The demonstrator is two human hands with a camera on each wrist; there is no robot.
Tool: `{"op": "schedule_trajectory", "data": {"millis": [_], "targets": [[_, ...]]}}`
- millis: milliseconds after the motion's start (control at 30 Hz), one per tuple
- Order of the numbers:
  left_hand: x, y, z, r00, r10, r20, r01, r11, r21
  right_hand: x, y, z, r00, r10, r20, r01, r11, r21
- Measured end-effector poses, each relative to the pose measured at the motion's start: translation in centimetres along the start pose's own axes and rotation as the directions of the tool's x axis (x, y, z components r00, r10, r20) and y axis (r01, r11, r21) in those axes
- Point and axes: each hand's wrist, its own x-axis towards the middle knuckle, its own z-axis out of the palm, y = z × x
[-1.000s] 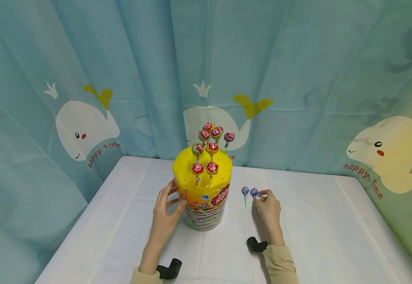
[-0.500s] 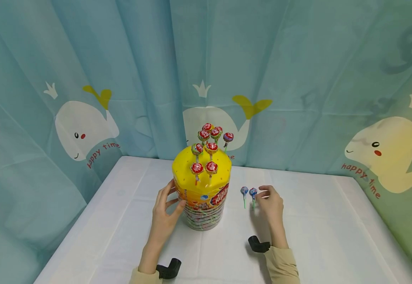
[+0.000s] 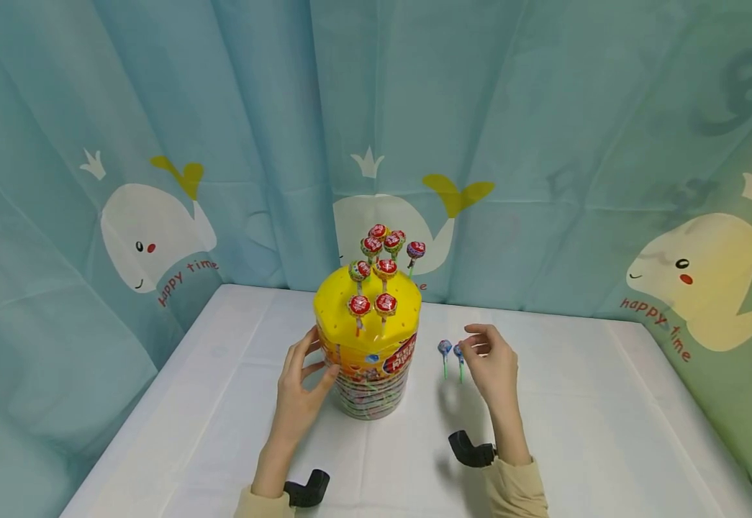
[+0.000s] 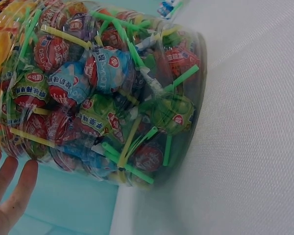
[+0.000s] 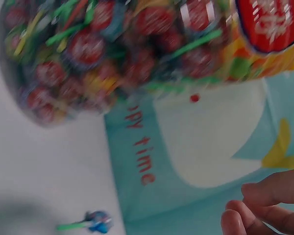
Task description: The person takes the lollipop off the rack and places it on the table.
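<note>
A clear jar (image 3: pixel 370 397) packed with wrapped lollipops stands upright on the table under a yellow lid (image 3: pixel 340 291). Several lollipops with red-marked wrappers (image 3: pixel 385 304) stick up out of the lid. My left hand (image 3: pixel 301 392) rests against the jar's left side, thumb in front, fingers spread; in the left wrist view its fingertips (image 4: pixel 27 171) are right at the jar wall. My right hand (image 3: pixel 494 363) hovers over the table right of the jar, holding nothing, fingers loosely bent. Beside it lie two blue-wrapped lollipops, the left one (image 3: pixel 445 347) and the right one (image 3: pixel 458 352), partly overlapped by its fingertips.
White cloth covers the table (image 3: pixel 583 417), whose far edge meets a blue-green curtain (image 3: pixel 272 144) printed with whales. Black wrist mounts sit on the left wrist (image 3: pixel 307 489) and the right wrist (image 3: pixel 469 450).
My right hand has let go of the right-hand blue lollipop and risen off the table; that lollipop lies beside the other one. My left hand has stayed against the jar.
</note>
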Motion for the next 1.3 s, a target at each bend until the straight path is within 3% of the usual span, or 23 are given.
{"op": "schedule_trajectory", "data": {"millis": [333, 600, 833, 1300], "targets": [[0.0, -0.3, 0.4, 1.0, 0.007, 0.006, -0.007, 1.0, 0.003, -1.3, -3.4, -2.0, 0.997, -0.08, -0.013, 0.081, 0.99, 0.116], [0.0, -0.3, 0.5, 1.0, 0.0, 0.004, -0.001, 1.0, 0.004, -2.2, -5.9, -2.5, 0.981, -0.192, -0.012, 0.188, 0.945, 0.269], [0.0, -0.4, 0.4, 1.0, 0.002, 0.006, -0.002, 1.0, -0.002, -2.5, -8.2, -2.8, 0.967, -0.253, 0.024, 0.237, 0.932, 0.276], [0.1, 0.1, -0.1, 1.0, -0.013, 0.004, 0.013, 1.0, 0.0, -3.3, -11.0, -2.3, 0.902, -0.423, 0.086, 0.38, 0.873, 0.305]]}}
